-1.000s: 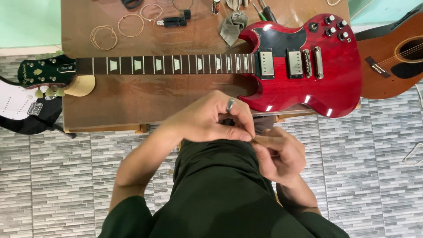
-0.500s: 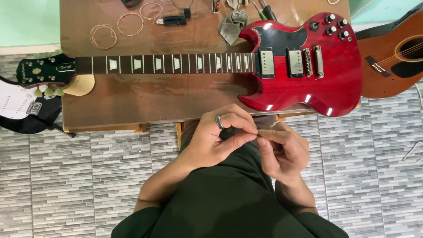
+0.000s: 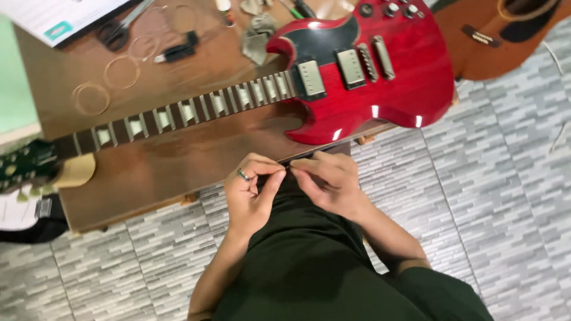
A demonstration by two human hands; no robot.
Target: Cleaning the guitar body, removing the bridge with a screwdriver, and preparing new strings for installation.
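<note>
Pinching something too small to identify, left hand (image 3: 253, 193) and right hand (image 3: 330, 181) meet fingertip to fingertip, grips narrow, beside the desk (image 3: 178, 157) bearing a red electric guitar (image 3: 357, 77).

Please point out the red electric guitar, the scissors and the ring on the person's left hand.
red electric guitar (image 3: 380, 95): head view, on the red body below the pickups.
scissors (image 3: 116, 34): head view, on the dark handles.
ring (image 3: 243, 175): head view, on the band around a finger of the left hand (image 3: 253, 199).

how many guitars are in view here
3, perhaps more hidden: the red electric guitar flat on the wooden table, a brown acoustic guitar at top right, and part of a black-and-white one at the left edge.
</note>
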